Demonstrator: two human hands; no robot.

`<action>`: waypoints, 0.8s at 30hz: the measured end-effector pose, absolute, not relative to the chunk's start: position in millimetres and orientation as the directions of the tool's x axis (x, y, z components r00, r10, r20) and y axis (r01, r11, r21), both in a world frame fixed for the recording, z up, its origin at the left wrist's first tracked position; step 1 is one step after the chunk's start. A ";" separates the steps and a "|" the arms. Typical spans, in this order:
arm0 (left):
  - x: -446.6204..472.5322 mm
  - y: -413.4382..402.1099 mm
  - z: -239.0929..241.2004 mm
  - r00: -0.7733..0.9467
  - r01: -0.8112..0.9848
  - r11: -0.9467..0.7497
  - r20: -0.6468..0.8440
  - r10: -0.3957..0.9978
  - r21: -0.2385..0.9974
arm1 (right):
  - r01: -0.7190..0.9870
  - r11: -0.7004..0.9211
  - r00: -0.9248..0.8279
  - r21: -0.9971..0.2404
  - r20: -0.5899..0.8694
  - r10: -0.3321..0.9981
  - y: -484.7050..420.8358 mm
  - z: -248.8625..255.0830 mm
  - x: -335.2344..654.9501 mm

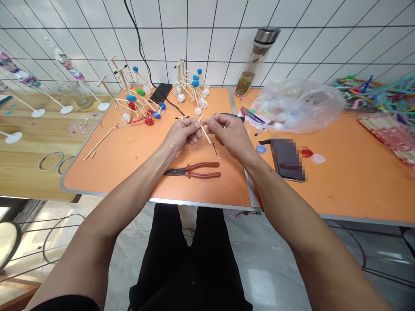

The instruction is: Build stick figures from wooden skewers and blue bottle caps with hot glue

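Observation:
Over the orange table, my left hand [181,136] is closed, with thumb and fingers pinching a short thin wooden stick [206,135] that slants down to the right. My right hand [231,133] is closed close beside it, its fingertips pinched near the stick's upper part; what they hold is too small to make out. Nearer the table's front edge lie red-handled pliers [202,169]. A thin black strip [215,149] rests between the hands and the pliers.
Stick models with blue caps stand at the back, one left [131,98] and one centre [195,83]. A glass bottle [246,77], a plastic bag [301,103] and a dark phone [287,160] are to the right. Loose wooden sticks [101,141] lie left.

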State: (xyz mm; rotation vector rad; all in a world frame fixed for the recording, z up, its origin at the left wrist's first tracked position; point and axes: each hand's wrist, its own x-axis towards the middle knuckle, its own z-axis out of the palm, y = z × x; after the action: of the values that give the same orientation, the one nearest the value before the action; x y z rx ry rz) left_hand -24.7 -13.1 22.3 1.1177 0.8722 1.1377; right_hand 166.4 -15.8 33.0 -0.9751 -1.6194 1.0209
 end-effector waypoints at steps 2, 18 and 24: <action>-25.1 -13.1 21.7 0.286 -0.240 0.061 0.011 0.958 0.969 | 0.072 0.301 -0.195 -0.951 0.283 0.939 -16.6 35.7 166.1; -18.5 -15.1 21.3 0.231 -0.205 0.032 0.016 0.973 0.978 | 0.050 0.350 0.004 -0.935 0.350 0.937 -0.9 23.0 176.9; -18.9 -11.9 31.2 -0.049 -0.313 -0.019 0.003 0.999 0.949 | 0.164 0.402 -0.109 -0.901 0.388 0.915 -8.7 26.4 172.6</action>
State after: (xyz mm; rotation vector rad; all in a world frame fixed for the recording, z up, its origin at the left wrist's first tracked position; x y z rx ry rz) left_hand -18.9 -11.9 31.2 0.9551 0.9985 1.3864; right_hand 172.6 -8.7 26.4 -0.9888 -1.5620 0.8575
